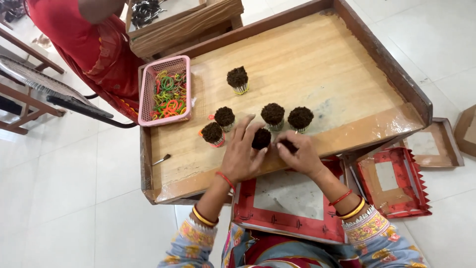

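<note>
Bundle [261,138] of short dark sticks, brush-like, dark brown and fuzzy on top, seen from above; it stands at the near edge of the wooden tray table [317,64], between both hands. Left hand [241,155] curls round its left side, fingers spread and touching it. Right hand [299,153] meets it from the right, fingertips pinched together on a small dark bit beside the bundle; what that bit is cannot be made out.

Five like bundles stand upright further in: two with red bands [212,133] and [224,117] to the left, two [272,114] and [300,117] just behind the hands, one [237,78] well apart toward the far side. Their lower ends show pale striped wrapping.

Pink mesh basket [147,99] at the table's left edge holds coloured rubber bands [169,94]. A small metal tool [161,160] lies near the front-left corner.

Open room: the right and far parts of the tabletop are bare wood, bounded by a raised rim on all sides; the front rim is taped over.

Red cardboard box lid [248,208] lies in the lap, partly under the table edge and the forearms. More red boxes [396,183] sit to the right. A person in red [74,30] is cut off at the top left; a wooden crate [188,25] there holds dark items too small to tell.
</note>
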